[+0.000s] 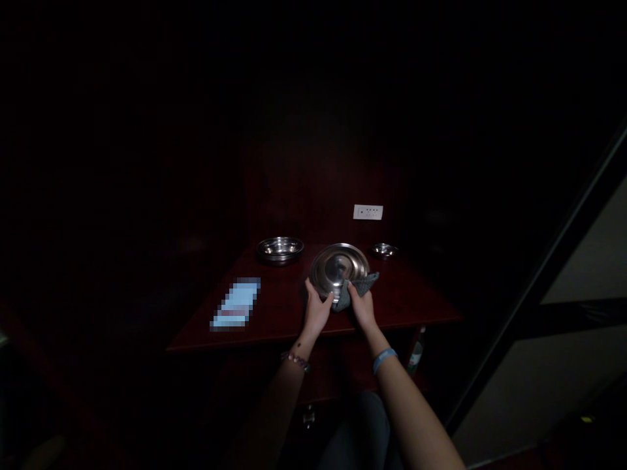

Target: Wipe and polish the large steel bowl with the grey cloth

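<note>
A round steel plate (339, 267) is held tilted above the dark red table (279, 320), its shiny inside towards me. My left hand (317, 308) grips its lower left rim, thumb on the front. At the lower right edge, my right hand (361, 305) pinches a grey-green cloth (344, 297) against the plate. Part of the cloth sticks out to the right past the rim.
Stacked steel dishes (280, 249) stand at the back left, and a small steel bowl (384, 250) at the back right. A blurred-out bluish rectangle (237, 304) lies at the left. A bottle (415, 356) stands below the tabletop. A white socket plate (368, 212) is on the wall.
</note>
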A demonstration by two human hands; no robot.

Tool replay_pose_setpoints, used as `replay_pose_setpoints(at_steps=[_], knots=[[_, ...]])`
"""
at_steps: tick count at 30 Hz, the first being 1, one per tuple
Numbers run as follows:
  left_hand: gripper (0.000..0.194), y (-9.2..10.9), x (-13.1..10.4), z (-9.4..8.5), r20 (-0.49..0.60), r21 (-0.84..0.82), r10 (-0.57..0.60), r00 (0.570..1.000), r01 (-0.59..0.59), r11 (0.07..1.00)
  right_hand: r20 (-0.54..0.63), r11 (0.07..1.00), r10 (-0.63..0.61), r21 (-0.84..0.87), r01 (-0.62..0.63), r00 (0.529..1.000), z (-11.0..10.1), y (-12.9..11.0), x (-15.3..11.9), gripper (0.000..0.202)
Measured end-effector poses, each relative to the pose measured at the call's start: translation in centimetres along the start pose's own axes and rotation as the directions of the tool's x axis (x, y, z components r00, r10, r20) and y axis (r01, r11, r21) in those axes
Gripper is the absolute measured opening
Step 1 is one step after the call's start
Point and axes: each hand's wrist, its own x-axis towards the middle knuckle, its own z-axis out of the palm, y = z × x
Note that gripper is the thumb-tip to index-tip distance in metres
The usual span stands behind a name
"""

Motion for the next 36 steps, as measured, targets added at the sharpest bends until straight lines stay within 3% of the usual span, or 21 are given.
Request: replay_pose_setpoints(at_steps=[6,12,15,19,27,36], knots=[[0.073,0.06,0.18,0.12,-0.061,-0.034,-0.032,0.998,0.030,0.999,-0.016,1.000,0.007,-0.002,-0.007,1.000,0.12,0.16,0.11,0.042],[0.041,0.48,0.02,-0.13,-0.126,-0.053,-0.019,0.992,0.013,0.999,0.004,1.000,0.015,0.010,-0.015,1.000,0.16,-0.24,-0.13,0.039],[0.029,0.70,-0.05,-0.21,-0.109,-0.006,-0.013,0.994,0.012,1.000,-0.011,1.000,0.006,0.003,-0.006,1.000,0.13,-0.23,-0.03,0.038],[0.034,0.61,0.03,-0.05,-0.070,-0.030,-0.035,0.997,0.033,0.999,-0.045,1.000,0.015,0.014,-0.015,0.999,0.06,-0.15,0.17,0.037],[0.065,-0.16,0.07,0.32,0.049,-0.052,-0.060,0.997,0.062,0.997,-0.049,0.999,0.027,0.026,-0.026,0.998,-0.02,-0.28,0.03,0.038],[0.053,0.36,0.10,0.07,0.038,-0.025,-0.096,0.995,0.097,0.995,-0.045,0.999,0.037,0.015,-0.036,0.998,0.00,-0.35,-0.02,0.040]])
